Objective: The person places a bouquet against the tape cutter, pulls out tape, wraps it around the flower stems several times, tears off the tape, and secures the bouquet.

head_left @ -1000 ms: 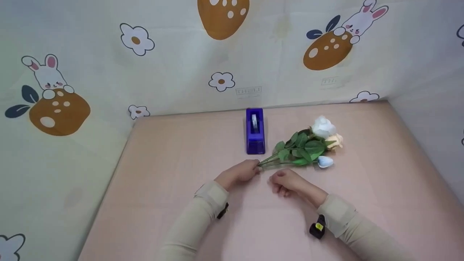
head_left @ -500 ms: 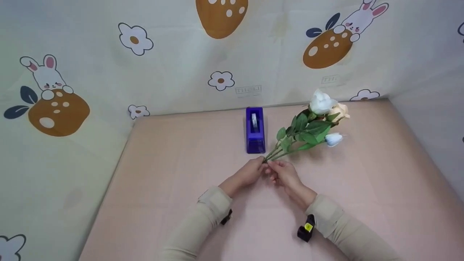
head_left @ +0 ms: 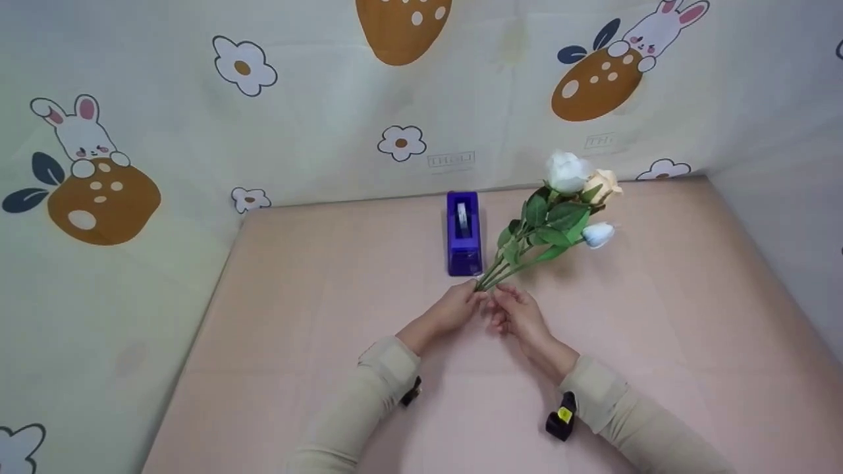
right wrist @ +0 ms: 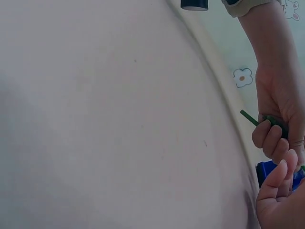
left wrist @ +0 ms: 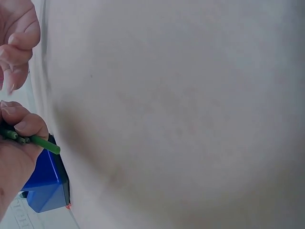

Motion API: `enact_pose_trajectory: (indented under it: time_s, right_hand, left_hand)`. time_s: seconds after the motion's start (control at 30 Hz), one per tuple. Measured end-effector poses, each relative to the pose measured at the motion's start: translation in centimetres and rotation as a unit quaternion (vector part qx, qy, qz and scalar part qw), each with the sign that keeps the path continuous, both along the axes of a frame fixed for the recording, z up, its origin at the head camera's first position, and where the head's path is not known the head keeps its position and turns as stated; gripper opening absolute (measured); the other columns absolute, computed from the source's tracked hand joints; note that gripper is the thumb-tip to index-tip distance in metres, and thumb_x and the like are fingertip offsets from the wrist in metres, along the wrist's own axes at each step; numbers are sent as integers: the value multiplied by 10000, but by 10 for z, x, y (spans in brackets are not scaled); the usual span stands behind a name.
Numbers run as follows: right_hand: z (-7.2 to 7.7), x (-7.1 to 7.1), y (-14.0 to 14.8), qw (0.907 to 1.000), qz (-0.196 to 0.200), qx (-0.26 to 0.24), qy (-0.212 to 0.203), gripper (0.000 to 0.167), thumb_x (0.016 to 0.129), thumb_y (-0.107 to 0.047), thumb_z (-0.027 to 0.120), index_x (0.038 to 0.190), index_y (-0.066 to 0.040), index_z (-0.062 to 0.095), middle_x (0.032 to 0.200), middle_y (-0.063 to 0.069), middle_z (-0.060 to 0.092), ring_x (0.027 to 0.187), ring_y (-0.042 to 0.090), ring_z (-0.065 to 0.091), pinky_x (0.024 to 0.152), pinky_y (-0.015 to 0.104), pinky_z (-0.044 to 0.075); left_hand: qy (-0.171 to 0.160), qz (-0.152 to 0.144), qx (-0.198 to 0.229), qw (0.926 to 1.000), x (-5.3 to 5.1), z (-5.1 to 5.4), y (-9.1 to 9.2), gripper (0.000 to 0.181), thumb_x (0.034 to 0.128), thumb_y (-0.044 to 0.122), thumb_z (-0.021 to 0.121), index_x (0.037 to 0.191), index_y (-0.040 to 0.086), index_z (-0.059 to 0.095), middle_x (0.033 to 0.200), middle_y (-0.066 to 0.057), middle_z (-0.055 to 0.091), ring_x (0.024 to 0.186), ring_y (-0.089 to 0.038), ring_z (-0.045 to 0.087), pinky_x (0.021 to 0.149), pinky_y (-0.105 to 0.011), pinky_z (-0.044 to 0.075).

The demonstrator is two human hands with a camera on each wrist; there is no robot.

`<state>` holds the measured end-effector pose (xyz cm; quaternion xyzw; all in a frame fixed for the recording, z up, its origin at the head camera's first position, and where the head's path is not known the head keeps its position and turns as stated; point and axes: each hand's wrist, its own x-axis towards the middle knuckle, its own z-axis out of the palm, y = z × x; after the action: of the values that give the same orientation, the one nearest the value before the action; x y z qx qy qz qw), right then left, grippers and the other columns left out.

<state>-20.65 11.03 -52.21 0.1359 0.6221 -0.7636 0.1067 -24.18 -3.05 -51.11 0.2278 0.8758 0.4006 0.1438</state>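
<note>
Three artificial roses (head_left: 568,172), white, peach and pale blue with green leaves, make a small bouquet in the head view. My left hand (head_left: 454,307) grips their green stems near the lower ends; the cut ends stick out of the fist in the left wrist view. Close beside it, my right hand (head_left: 520,315) has curled fingers just below the stems. A faint clear bit, seemingly tape, shows at its fingertips (left wrist: 14,81), though it is hard to make out. Behind the left hand stands a blue-purple tape dispenser (head_left: 464,234) with a roll in it.
A pale pink cloth covers the table (head_left: 296,309). Its back edge meets a patterned curtain (head_left: 316,112) with rabbits and flowers. Curtains also stand at the left and right sides.
Over the last second the bouquet has been lifted off the table and swung more upright. The right hand has moved left and up to the left hand and the stems. The dispenser stays put.
</note>
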Motion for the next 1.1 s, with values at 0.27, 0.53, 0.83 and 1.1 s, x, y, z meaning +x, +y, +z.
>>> enact_pose_trajectory:
  time_s: [0.27, 0.53, 0.83, 1.1]
  right_hand:
    - [-1, -5, -1, 9995, -163, 204, 149, 64, 909, -91, 546, 894, -32, 564, 687, -11, 594, 456, 71, 480, 421, 178, 394]
    - [-6, -8, 1, 9994, 9, 298, 193, 84, 914, -53, 525, 833, -42, 546, 679, -5, 572, 455, 81, 468, 425, 188, 394]
    - [-1, 2, 5, 9969, 327, 535, 477, 110, 931, -100, 512, 871, -11, 539, 667, 11, 568, 446, 80, 476, 428, 195, 401]
    - [34, 17, 17, 9132, 1225, 3301, 2051, 151, 912, -118, 549, 928, 12, 624, 715, 46, 597, 578, 112, 511, 517, 223, 426]
  left_hand:
    - [-40, -19, 84, 10000, 1, 0, 4, 155, 955, 134, 450, 976, 12, 543, 956, -114, 595, 851, -159, 490, 827, -338, 441]
    - [-200, 29, 297, 9994, 1, -3, 4, 178, 953, 129, 453, 1009, -1, 561, 954, -96, 597, 825, -134, 468, 809, -294, 429]
    - [-225, 93, 296, 9993, 4, 0, 4, 216, 963, 196, 431, 986, 16, 547, 832, -12, 527, 780, -118, 457, 754, -252, 408]
    - [1458, 421, -1182, 9813, 21, 4, 11, 148, 970, 182, 436, 910, 51, 471, 759, -60, 570, 638, -139, 494, 570, -279, 448]
